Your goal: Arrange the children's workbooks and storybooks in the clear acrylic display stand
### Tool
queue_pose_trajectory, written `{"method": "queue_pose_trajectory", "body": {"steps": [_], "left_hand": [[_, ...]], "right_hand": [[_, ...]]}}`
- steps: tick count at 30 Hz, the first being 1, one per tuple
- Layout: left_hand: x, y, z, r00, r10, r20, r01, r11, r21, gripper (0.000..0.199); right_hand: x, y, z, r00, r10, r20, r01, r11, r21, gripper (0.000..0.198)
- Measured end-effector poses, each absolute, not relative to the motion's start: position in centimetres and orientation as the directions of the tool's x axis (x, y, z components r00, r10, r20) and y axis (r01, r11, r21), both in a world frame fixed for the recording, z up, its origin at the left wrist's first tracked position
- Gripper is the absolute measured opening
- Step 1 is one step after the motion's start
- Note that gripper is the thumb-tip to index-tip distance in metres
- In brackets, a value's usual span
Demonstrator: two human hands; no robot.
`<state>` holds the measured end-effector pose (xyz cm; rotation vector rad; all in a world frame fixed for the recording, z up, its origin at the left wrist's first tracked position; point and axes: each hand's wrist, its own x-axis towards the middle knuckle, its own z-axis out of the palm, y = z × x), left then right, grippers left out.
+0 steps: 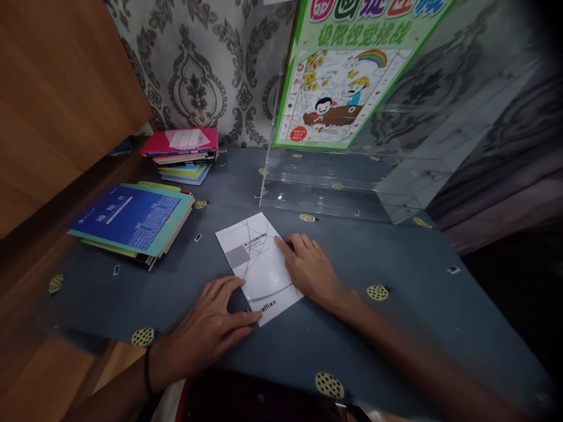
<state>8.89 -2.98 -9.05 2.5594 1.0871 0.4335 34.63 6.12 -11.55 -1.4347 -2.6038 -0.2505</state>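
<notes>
Left hand (211, 319): spread out, palm down, not grabbing anything. One fingertip touches the left edge of the white booklet (268, 278), and another touches near its bottom corner. A dark band (148, 372) goes around the wrist.
Right hand (310, 266): loose, with fingers a little bent. It rests on the right edge of the booklet, and the pointing finger lies on the cover. It does not squeeze it.
White booklet: flat on the table, between the two hands, a bit tilted. It has a grey box, thin lines and small dark print. A finger hides some letters at the bottom.
Near book pile (132, 217): on the left side, with a blue and light green book on top.
Far book pile (153, 142): behind the near one, with a pink book on top and a pale paper (189, 139) lying on that.
Clear stand (334, 196): past the booklet, holding up a green picture book (334, 99) with a rainbow on it.
Tablecloth (352, 252): dark blue-grey, with yellow spotted fruits.
Curtain (197, 76): grey, with big leafy shapes, at the back.
</notes>
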Motion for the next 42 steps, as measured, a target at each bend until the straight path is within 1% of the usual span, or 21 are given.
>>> {"method": "queue_pose_trajectory", "body": {"steps": [2,5,8,11,13,15,17,18,19,21,23,25,27,29,30,32,33,36,39,40,42], "left_hand": [[9.1,-2.9,-9.0,0.644,0.752,0.138,0.66,-0.638,0.396,0.028],[9.4,-2.5,-9.2,0.589,0.798,0.127,0.728,-0.592,0.345,0.027],[9.8,-1.7,-9.4,0.497,0.861,0.109,0.811,-0.506,0.293,0.028],[10.5,-0.9,-9.4,0.398,0.915,0.058,0.887,-0.4,0.229,0.029],[11.1,-0.3,-9.3,0.332,0.943,0.017,0.927,-0.329,0.179,0.03],[11.5,0.2,-9.5,0.285,0.959,0.008,0.947,-0.283,0.155,0.03],[11.6,0.6,-9.8,0.264,0.964,0.04,0.943,-0.267,0.198,0.031],[11.6,0.9,-9.9,0.258,0.964,0.062,0.931,-0.266,0.251,0.032],[11.5,1.1,-10.0,0.257,0.963,0.08,0.907,-0.269,0.324,0.034],[11.2,1.8,-10.0,0.254,0.962,0.098,0.814,-0.267,0.516,0.038],[11.0,2.6,-9.6,0.221,0.972,0.085,0.662,-0.214,0.718,0.043],[10.9,3.6,-8.9,0.146,0.989,0.018,0.459,-0.084,0.885,0.047],[10.8,4.4,-8.2,0.059,0.994,-0.096,0.237,0.08,0.968,0.051],[10.6,5.0,-7.7,-0.008,0.979,-0.206,0.07,0.206,0.976,0.059],[10.5,5.3,-7.5,-0.041,0.967,-0.251,0.019,0.252,0.968,0.065],[10.0,5.9,-7.4,-0.091,0.945,-0.314,-0.041,0.312,0.949,0.073],[9.7,6.2,-7.4,-0.105,0.936,-0.336,-0.067,0.33,0.942,0.074],[8.9,7.1,-7.5,-0.121,0.913,-0.39,-0.14,0.373,0.917,0.06],[8.5,7.6,-7.8,-0.112,0.892,-0.437,-0.146,0.42,0.896,0.05],[8.6,7.7,-8.0,-0.086,0.89,-0.447,-0.129,0.435,0.891,0.049],[9.0,7.5,-8.5,0.034,0.892,-0.45,-0.061,0.451,0.89,0.047]], "right_hand": [[34.7,5.0,-11.6,-0.515,0.825,0.234,0.856,0.511,0.083,0.037],[34.7,3.4,-11.6,-0.507,0.815,0.28,0.857,0.513,0.055,0.033],[34.8,2.4,-11.6,-0.503,0.804,0.316,0.847,0.531,-0.004,0.03],[35.0,2.0,-11.7,-0.482,0.807,0.341,0.844,0.532,-0.063,0.028],[35.1,2.0,-11.9,-0.465,0.812,0.354,0.848,0.523,-0.085,0.027],[35.3,2.2,-12.3,-0.442,0.815,0.374,0.858,0.507,-0.09,0.027],[35.4,2.4,-12.7,-0.421,0.817,0.394,0.867,0.49,-0.088,0.026],[35.4,2.4,-12.9,-0.416,0.817,0.398,0.869,0.487,-0.092,0.026],[35.4,2.5,-13.0,-0.417,0.817,0.398,0.866,0.49,-0.099,0.026],[35.3,2.5,-13.2,-0.429,0.811,0.399,0.85,0.511,-0.126,0.026],[35.1,2.3,-13.3,-0.436,0.801,0.41,0.83,0.534,-0.16,0.026],[35.0,1.9,-13.5,-0.43,0.793,0.433,0.818,0.545,-0.186,0.027],[34.9,1.6,-13.8,-0.417,0.783,0.461,0.81,0.55,-0.203,0.028],[35.0,1.4,-14.3,-0.41,0.771,0.486,0.798,0.562,-0.218,0.029],[35.1,1.4,-14.6,-0.41,0.767,0.493,0.791,0.569,-0.226,0.028],[35.5,1.6,-15.3,-0.426,0.754,0.5,0.775,0.589,-0.228,0.029],[35.7,1.7,-15.6,-0.435,0.743,0.508,0.768,0.601,-0.221,0.03],[36.2,2.3,-16.3,-0.452,0.71,0.54,0.75,0.63,-0.2,0.032],[36.3,2.6,-16.6,-0.466,0.711,0.526,0.743,0.637,-0.203,0.035],[36.3,2.7,-16.6,-0.468,0.719,0.514,0.743,0.635,-0.212,0.036],[36.4,2.7,-16.6,-0.463,0.735,0.496,0.735,0.631,-0.249,0.036]]}}
